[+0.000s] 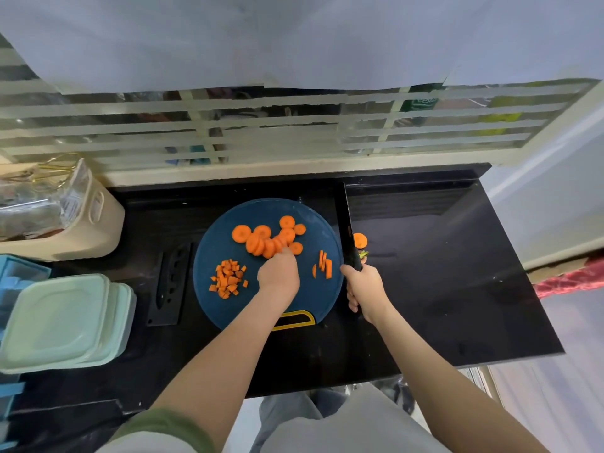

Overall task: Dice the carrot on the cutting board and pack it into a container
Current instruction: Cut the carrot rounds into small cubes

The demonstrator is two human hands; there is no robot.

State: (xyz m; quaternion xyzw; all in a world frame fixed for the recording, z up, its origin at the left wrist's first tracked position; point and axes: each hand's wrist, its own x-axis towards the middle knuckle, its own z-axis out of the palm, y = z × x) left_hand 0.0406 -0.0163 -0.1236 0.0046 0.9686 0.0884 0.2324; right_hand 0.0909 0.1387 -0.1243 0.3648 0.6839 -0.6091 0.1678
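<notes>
A round dark blue cutting board [307, 299] lies on the black counter. Orange carrot rounds [261, 240] are heaped on its far half. A pile of diced carrot [227, 278] sits at its left, and a few carrot strips [324, 264] lie at its right. My left hand [279, 274] reaches into the heap and its fingertips pinch the nearest carrot rounds. My right hand [364, 291] grips the handle of a black knife [345, 223], whose blade points away along the board's right edge, lifted off the carrots. Pale green lidded containers [62, 322] are stacked at the left.
A stray carrot round [360, 240] and a green stem bit [363, 255] lie on the counter right of the knife. A black knife sheath [170, 282] lies left of the board. A cream basket [94, 223] stands at the back left, and a blue tray [16, 273] sits beside the containers.
</notes>
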